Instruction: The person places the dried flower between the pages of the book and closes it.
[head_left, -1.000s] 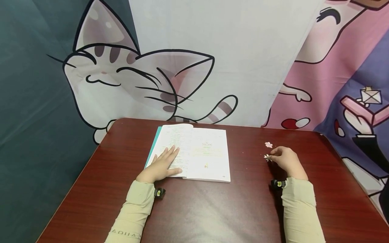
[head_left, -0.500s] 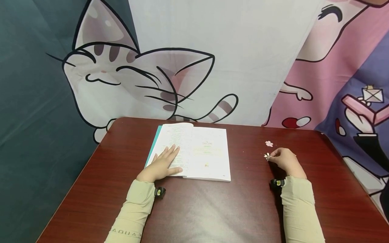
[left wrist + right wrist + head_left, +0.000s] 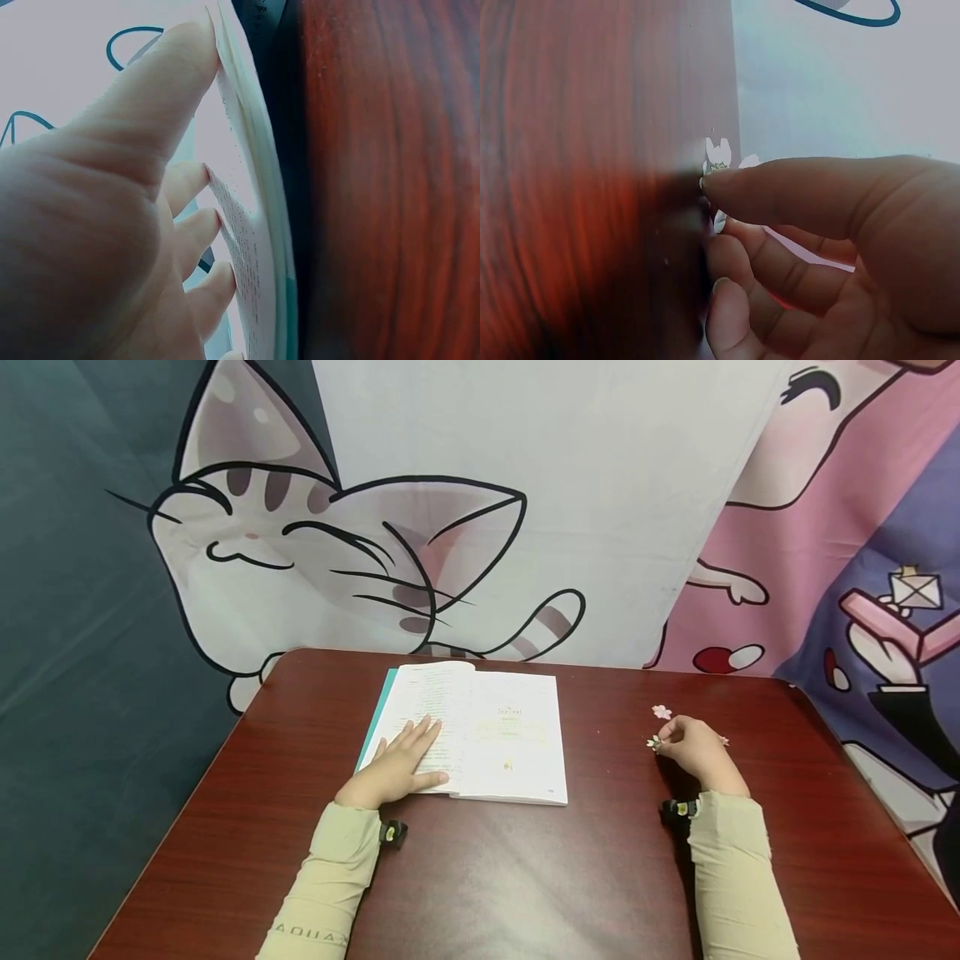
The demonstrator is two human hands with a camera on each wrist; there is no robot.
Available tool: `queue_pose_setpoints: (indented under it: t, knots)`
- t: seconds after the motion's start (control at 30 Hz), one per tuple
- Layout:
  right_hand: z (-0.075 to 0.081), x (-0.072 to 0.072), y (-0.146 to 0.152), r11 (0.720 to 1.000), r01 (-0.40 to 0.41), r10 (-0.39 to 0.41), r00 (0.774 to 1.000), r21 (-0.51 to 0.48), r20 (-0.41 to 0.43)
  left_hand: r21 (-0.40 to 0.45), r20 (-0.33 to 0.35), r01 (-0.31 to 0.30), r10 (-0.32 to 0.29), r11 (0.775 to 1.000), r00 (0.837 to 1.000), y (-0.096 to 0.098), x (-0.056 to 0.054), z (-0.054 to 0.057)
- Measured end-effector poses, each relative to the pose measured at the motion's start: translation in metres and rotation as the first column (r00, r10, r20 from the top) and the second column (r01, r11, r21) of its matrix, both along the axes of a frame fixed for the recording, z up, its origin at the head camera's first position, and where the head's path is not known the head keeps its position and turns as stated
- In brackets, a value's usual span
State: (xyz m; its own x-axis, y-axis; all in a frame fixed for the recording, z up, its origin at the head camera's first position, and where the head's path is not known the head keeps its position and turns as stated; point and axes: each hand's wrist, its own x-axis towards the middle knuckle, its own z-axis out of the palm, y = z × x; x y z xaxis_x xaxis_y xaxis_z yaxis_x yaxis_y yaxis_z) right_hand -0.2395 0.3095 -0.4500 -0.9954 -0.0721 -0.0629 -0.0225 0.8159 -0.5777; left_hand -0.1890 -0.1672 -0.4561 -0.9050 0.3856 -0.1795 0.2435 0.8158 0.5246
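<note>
Head view: shows white flower [image 3: 720, 155] pinched thumb-to-fingertip in right hand [image 3: 699, 750], slightly farther L than a sec ago, so prob. held securely, just nearer than pink flower [image 3: 662, 712] at R of table [image 3: 517, 877], w/ left hand [image 3: 392, 772], fingers apart, on open book [image 3: 517, 743].

Cartoon-cat backdrop [image 3: 585, 502] behind glossy red-brown table [image 3: 525, 877].

two hands [image 3: 393, 772], one book [image 3: 516, 760], three flowers [image 3: 662, 712] show.
</note>
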Motion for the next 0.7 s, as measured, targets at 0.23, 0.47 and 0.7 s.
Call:
queue_pose_setpoints:
  t: [0.23, 0.47, 0.7]
  knots:
    - [-0.002, 0.0, -0.003, 1.0, 0.009, -0.009, 1.0, -0.023, -0.003, 0.011, 0.001, 0.006, -0.006, 1.0, 1.0, 0.001, 0.0, 0.001]
    - [0.001, -0.001, -0.005, 0.998, 0.021, -0.021, 1.0, -0.053, -0.002, 0.006, 0.002, 0.002, -0.002, 1.0, 1.0, 0.0, -0.001, 0.0]
    - [0.003, -0.002, -0.016, 0.987, 0.026, -0.027, 1.0, -0.161, -0.006, 0.009, 0.004, -0.005, 0.005, 1.0, 1.0, 0.0, -0.002, -0.002]
